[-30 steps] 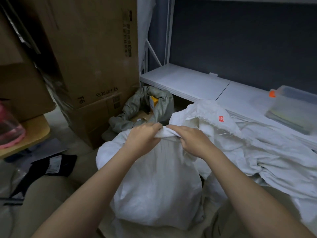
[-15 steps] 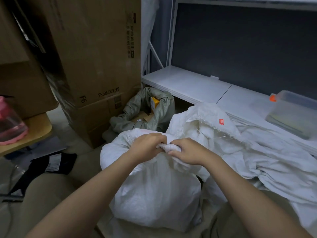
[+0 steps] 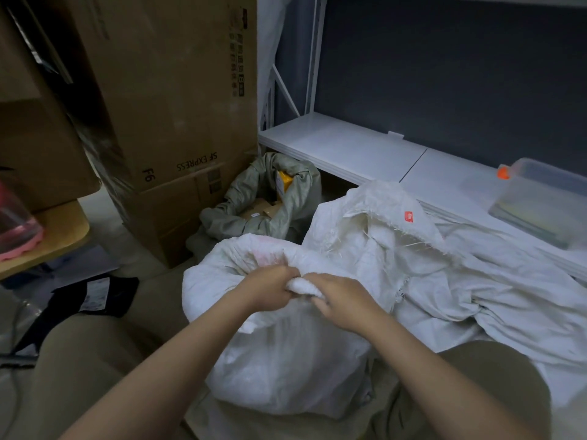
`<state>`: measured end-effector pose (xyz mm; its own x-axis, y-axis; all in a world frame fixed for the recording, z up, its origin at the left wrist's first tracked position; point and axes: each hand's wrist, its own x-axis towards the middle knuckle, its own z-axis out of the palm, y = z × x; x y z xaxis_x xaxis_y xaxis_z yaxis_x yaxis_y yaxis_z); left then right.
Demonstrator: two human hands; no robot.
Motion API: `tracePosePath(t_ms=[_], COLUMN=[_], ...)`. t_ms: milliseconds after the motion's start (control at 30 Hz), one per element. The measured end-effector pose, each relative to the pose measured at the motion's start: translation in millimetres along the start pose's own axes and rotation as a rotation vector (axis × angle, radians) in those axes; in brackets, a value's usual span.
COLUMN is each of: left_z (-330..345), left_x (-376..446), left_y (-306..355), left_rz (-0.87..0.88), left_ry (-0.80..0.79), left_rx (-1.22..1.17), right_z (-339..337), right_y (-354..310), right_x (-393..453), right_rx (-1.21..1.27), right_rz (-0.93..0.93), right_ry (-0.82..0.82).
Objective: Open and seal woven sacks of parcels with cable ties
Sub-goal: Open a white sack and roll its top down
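A full white woven sack [image 3: 279, 366] stands between my knees. Its mouth is gathered into a bunched neck [image 3: 301, 285] at the top. My left hand [image 3: 270, 289] grips the neck from the left, and my right hand [image 3: 341, 301] grips it from the right, the two hands touching. No cable tie shows in either hand. Behind the sack, an open grey-green sack [image 3: 270, 198] holds cardboard and yellow parcels.
Empty white sacks [image 3: 444, 274] lie heaped at the right against a low white shelf [image 3: 343, 144]. A clear plastic box [image 3: 540, 204] sits on the shelf. Large cardboard boxes [image 3: 165, 100] stand at the left. A black parcel [image 3: 98, 293] lies on the floor.
The view rose slightly. My two hands drew closer together and lower, bunching the sack's mouth from a flat stretched edge into a tight gathered neck.
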<state>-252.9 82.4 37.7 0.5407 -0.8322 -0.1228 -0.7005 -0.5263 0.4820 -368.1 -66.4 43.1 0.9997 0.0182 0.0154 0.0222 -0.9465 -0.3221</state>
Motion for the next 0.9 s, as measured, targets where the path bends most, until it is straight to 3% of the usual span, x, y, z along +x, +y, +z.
tracePosePath(t_ms=[167, 300, 433, 533, 633, 733, 833, 900], left_z=[7, 5, -21, -41, -43, -35, -31, -22], left_x=[-18, -25, -24, -23, -21, -20, -17, -13], left_y=[-4, -16, -10, 3, -3, -12, -13, -16], left_rz=[-0.049, -0.025, 0.118, 0.122, 0.136, 0.142, -0.042, 0.019], left_ry=[0.114, 0.264, 0.389, 0.221, 0.199, 0.140, -0.082, -0.038], left_rx=[0.010, 0.038, 0.201, 0.266, 0.274, -0.093, -0.285, -0.233], right_z=[-22, -29, -31, -32, -23, -6, 5, 8], right_y=[13, 12, 13, -3, -6, -2, 1, -1], right_x=[15, 17, 14, 18, 18, 14, 9, 7], right_rx=[0.488, 0.553, 0.421, 0.458, 0.461, 0.155, -0.080, -0.034], right_rz=[0.203, 0.164, 0.176, 0.109, 0.048, 0.008, -0.153, -0.126], right_ry=[-0.060, -0.099, -0.158, -0.111, -0.001, 0.175, 0.407, 0.334])
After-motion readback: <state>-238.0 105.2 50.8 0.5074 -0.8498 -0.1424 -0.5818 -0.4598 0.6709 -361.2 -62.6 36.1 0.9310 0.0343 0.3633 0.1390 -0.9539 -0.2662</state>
